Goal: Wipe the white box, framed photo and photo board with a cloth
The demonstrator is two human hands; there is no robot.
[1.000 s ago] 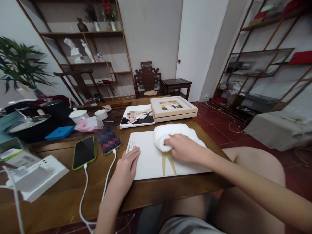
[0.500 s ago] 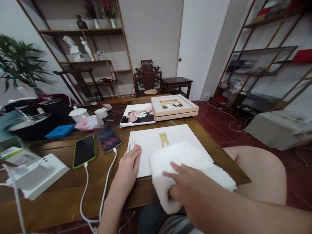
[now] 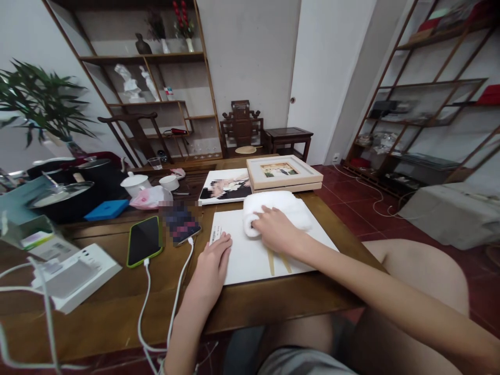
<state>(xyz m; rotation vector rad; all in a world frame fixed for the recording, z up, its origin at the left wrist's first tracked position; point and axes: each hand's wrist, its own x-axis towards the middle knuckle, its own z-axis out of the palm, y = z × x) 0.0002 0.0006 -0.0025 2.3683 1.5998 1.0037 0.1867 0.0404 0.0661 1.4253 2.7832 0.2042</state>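
A white panel [image 3: 244, 264] lies flat on the brown wooden table [image 3: 250, 307], with a printed label on its left side and two tan strips showing near its middle. My left hand [image 3: 213, 266] rests on the panel's left edge, its fingers stretched out flat and holding nothing. My right hand [image 3: 279, 232] grips a folded, fluffy white towel [image 3: 275, 202] and presses it on the far part of the panel. The towel and hand cover the upper end of the tan shape.
Beyond the panel are a portrait print [image 3: 224, 186] and stacked light-wood picture frames [image 3: 287, 177]. To the left lie a green-cased phone [image 3: 144, 242], a second phone [image 3: 187, 234] with white cables, an open white box [image 3: 84, 276], a blue box [image 3: 107, 210] and a black pan [image 3: 64, 200].
My right hand has moved the towel away from me, from the panel's near right edge to its far side. The tan strips near the middle are uncovered. My left hand stays on the panel's edge.
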